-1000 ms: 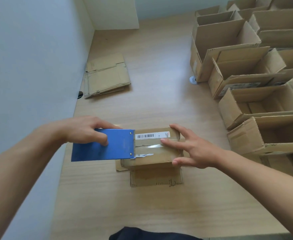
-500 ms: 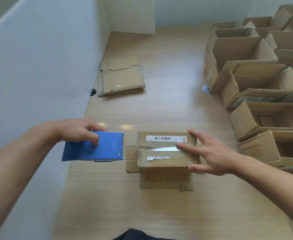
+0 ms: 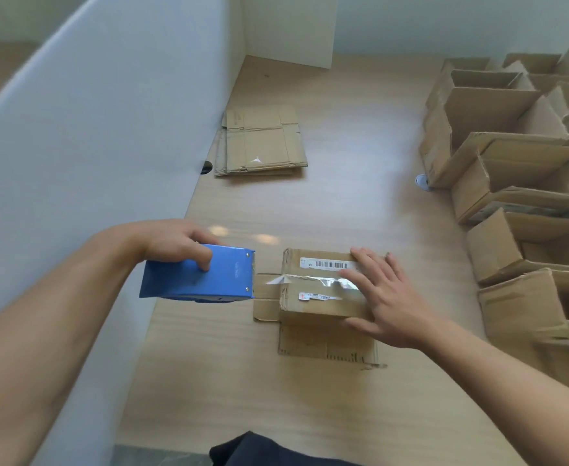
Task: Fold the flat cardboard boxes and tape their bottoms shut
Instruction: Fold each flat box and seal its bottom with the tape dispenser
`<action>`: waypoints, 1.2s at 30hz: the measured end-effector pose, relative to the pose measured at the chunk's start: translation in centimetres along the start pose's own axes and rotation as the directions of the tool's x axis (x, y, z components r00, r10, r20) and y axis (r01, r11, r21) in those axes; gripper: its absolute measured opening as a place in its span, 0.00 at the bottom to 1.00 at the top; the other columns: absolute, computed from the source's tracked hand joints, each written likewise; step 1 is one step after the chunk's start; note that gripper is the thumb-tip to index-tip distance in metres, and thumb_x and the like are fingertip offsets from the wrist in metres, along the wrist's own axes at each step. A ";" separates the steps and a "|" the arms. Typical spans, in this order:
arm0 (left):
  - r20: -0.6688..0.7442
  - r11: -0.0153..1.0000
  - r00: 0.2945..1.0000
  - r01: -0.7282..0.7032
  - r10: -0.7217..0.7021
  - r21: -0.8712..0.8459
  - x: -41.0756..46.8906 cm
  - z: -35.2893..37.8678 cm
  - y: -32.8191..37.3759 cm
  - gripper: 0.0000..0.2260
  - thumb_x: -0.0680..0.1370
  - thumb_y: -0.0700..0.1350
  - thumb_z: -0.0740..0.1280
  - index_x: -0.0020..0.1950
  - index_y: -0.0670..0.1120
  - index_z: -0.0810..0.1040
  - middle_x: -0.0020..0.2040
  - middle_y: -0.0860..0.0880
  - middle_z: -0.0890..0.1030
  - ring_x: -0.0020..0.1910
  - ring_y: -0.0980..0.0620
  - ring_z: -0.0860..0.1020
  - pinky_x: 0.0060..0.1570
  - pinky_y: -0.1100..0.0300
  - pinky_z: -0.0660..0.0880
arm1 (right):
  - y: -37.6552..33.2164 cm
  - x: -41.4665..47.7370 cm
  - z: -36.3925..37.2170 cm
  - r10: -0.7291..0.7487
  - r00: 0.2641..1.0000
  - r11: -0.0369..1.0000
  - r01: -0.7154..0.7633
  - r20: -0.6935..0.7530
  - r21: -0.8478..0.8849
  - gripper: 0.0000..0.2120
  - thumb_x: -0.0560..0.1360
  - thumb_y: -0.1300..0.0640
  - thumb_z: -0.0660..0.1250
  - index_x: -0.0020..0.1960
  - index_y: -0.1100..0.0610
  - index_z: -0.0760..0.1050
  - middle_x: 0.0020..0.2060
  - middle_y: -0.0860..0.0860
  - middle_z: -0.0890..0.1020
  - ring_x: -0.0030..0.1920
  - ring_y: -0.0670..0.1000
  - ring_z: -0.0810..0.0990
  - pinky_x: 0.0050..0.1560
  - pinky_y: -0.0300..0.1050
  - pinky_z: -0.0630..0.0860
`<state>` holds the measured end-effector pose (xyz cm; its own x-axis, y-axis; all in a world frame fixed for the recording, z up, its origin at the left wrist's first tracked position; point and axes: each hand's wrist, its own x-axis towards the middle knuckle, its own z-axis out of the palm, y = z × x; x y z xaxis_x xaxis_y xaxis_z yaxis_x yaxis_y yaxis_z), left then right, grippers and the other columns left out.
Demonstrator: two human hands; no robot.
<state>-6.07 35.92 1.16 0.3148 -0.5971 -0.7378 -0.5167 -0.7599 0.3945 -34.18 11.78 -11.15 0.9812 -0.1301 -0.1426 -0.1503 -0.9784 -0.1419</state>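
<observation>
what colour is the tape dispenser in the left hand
Blue, seen clearly in the head view: the tape dispenser held by the left hand.

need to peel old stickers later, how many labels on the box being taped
2, both on top of the box: a barcode label by the far edge, a small torn label nearer, across the tape strip. The right hand covers part, so more may be hidden.
</observation>
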 end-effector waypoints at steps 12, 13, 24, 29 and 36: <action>-0.034 0.995 0.998 0.048 -0.045 0.088 -1.4 -1.5 0.9 0.21 0.62 0.55 0.65 0.53 0.56 0.83 0.47 0.52 0.84 0.49 0.48 0.82 0.56 0.46 0.77 | 0.5 0.6 -0.2 -0.054 0.998 0.990 0.048 -0.042 -0.134 0.35 0.69 0.29 0.60 0.75 0.31 0.58 0.71 0.59 0.66 0.70 0.61 0.64 0.67 0.63 0.60; -0.036 0.995 0.998 0.049 -0.046 0.088 -1.4 -1.5 1.0 0.21 0.62 0.55 0.65 0.53 0.56 0.83 0.47 0.52 0.84 0.49 0.48 0.83 0.55 0.46 0.77 | 0.5 0.6 -0.2 -0.059 0.997 0.989 0.052 -0.044 -0.135 0.35 0.69 0.29 0.59 0.75 0.31 0.58 0.71 0.59 0.65 0.70 0.61 0.64 0.67 0.63 0.59; 0.005 0.993 0.995 0.098 -0.098 0.068 1.7 -0.1 0.5 0.15 0.62 0.55 0.65 0.46 0.60 0.83 0.47 0.53 0.83 0.50 0.47 0.81 0.49 0.54 0.74 | 1.2 0.7 -0.3 -0.087 0.995 0.985 0.079 -0.047 -0.151 0.35 0.70 0.28 0.57 0.75 0.32 0.58 0.70 0.59 0.66 0.69 0.62 0.65 0.64 0.63 0.63; 0.009 0.995 0.996 0.091 -0.091 0.043 4.3 1.7 0.2 0.15 0.62 0.56 0.64 0.46 0.63 0.82 0.49 0.54 0.82 0.51 0.50 0.79 0.54 0.51 0.74 | 1.4 0.6 -0.1 -0.090 0.994 0.985 0.079 -0.065 -0.156 0.35 0.70 0.28 0.57 0.75 0.32 0.58 0.70 0.59 0.66 0.69 0.62 0.65 0.65 0.63 0.60; -0.031 0.999 0.999 0.037 -0.036 0.018 7.6 4.2 0.8 0.15 0.67 0.58 0.65 0.48 0.55 0.82 0.47 0.51 0.83 0.49 0.48 0.80 0.44 0.56 0.72 | 1.7 0.4 0.6 -0.086 0.994 0.990 0.079 -0.063 -0.114 0.34 0.71 0.28 0.56 0.76 0.31 0.56 0.73 0.59 0.63 0.73 0.62 0.61 0.71 0.65 0.54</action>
<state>-7.41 31.85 -6.39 0.3580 -0.5766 -0.7344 -0.5193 -0.7766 0.3567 -34.11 10.15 -12.04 0.9962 -0.0548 -0.0683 -0.0577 -0.9975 -0.0401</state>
